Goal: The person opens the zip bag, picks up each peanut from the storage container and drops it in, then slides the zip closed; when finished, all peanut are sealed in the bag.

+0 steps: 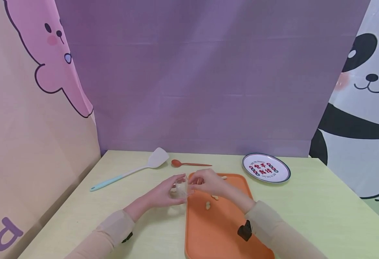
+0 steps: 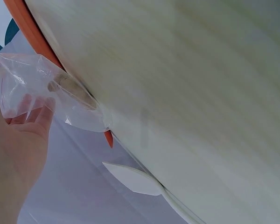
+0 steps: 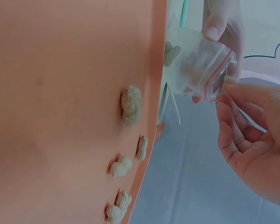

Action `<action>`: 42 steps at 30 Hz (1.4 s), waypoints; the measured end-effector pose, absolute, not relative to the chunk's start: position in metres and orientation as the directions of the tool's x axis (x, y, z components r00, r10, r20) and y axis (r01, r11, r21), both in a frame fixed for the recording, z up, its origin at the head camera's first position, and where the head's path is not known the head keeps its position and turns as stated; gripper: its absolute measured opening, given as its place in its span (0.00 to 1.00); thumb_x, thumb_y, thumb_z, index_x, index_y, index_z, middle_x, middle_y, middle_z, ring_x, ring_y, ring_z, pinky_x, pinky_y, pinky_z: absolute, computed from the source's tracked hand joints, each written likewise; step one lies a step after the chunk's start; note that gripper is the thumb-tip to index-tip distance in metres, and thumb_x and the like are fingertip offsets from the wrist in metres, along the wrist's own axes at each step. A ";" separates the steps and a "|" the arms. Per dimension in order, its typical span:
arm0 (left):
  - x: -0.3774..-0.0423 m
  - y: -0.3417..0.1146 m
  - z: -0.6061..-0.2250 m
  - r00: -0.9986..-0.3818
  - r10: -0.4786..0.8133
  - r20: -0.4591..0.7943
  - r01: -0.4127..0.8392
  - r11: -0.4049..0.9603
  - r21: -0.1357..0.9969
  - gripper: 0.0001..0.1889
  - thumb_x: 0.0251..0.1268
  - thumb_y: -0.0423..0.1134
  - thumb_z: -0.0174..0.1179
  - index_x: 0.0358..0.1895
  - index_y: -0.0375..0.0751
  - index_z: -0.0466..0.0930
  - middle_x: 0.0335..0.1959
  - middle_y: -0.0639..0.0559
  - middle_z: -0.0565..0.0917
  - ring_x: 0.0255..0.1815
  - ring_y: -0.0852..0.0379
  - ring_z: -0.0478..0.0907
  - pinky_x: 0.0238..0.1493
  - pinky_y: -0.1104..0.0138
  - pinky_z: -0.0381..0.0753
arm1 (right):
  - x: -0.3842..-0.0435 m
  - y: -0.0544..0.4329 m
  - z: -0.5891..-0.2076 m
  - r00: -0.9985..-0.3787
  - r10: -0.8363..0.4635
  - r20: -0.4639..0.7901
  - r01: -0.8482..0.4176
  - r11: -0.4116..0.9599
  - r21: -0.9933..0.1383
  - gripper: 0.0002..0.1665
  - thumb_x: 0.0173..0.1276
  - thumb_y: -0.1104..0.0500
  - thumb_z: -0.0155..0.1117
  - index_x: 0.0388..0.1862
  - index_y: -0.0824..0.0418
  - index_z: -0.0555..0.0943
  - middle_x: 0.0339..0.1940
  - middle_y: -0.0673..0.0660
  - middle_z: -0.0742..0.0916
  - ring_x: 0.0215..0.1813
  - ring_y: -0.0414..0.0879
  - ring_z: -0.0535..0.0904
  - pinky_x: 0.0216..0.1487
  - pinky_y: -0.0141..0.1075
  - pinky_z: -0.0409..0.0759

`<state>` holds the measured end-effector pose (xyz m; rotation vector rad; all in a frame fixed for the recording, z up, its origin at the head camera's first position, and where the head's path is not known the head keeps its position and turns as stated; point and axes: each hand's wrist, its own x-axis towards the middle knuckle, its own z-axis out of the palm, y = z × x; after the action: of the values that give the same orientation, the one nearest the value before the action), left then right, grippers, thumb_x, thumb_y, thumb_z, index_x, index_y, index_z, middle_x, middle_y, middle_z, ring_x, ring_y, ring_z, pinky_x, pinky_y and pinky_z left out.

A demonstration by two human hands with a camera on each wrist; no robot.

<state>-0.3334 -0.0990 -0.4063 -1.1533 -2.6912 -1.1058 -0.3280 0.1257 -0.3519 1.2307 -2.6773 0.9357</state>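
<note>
A clear zip bag (image 3: 196, 63) with a red line along its mouth is held up beside the tray's left edge. My left hand (image 1: 161, 193) grips the bag from the left, its fingers behind the plastic in the left wrist view. At least one peanut (image 3: 171, 54) shows in the lower part of the bag. With thumb and fingertips, my right hand (image 3: 261, 130) pinches the rim of the bag's mouth. Several unshelled peanuts (image 1: 208, 205) lie on the orange tray (image 1: 218, 230), below the right hand and forearm.
Behind the hands lie a spatula (image 1: 157, 158) with a pale blue handle and a red spoon (image 1: 192, 164). A white patterned plate (image 1: 267, 168) sits at the back right of the pale table (image 1: 306, 212). A purple cloth (image 1: 202, 79) hangs behind the table.
</note>
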 end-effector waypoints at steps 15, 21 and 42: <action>-0.331 -0.098 -0.407 -0.746 0.614 0.259 0.617 0.490 0.616 0.43 0.54 0.46 0.68 0.71 0.42 0.54 0.65 0.48 0.70 0.65 0.53 0.68 0.64 0.58 0.71 | -0.327 0.131 -0.356 -0.650 -0.675 0.349 -0.744 0.473 -0.472 0.07 0.60 0.62 0.67 0.37 0.62 0.85 0.30 0.52 0.86 0.28 0.41 0.80 0.31 0.26 0.78; -0.329 -0.098 -0.406 -0.746 0.613 0.260 0.619 0.494 0.611 0.43 0.54 0.46 0.68 0.72 0.44 0.54 0.66 0.49 0.69 0.65 0.54 0.68 0.64 0.59 0.71 | -0.325 0.137 -0.357 -0.687 -0.630 0.361 -0.719 0.518 -0.464 0.06 0.59 0.63 0.67 0.36 0.63 0.85 0.30 0.52 0.86 0.29 0.41 0.80 0.32 0.26 0.78; -0.332 -0.100 -0.406 -0.741 0.618 0.262 0.624 0.491 0.609 0.43 0.55 0.47 0.67 0.72 0.44 0.54 0.66 0.49 0.69 0.66 0.54 0.67 0.64 0.59 0.70 | -0.316 0.164 -0.381 -0.810 -0.577 0.105 -0.546 0.677 -0.494 0.06 0.59 0.54 0.68 0.28 0.55 0.84 0.24 0.45 0.83 0.26 0.34 0.73 0.29 0.27 0.73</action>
<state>-0.3319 -0.1001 -0.4055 -1.1268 -2.7052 -1.1099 -0.3163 0.1638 -0.3813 0.9825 -2.9310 0.8329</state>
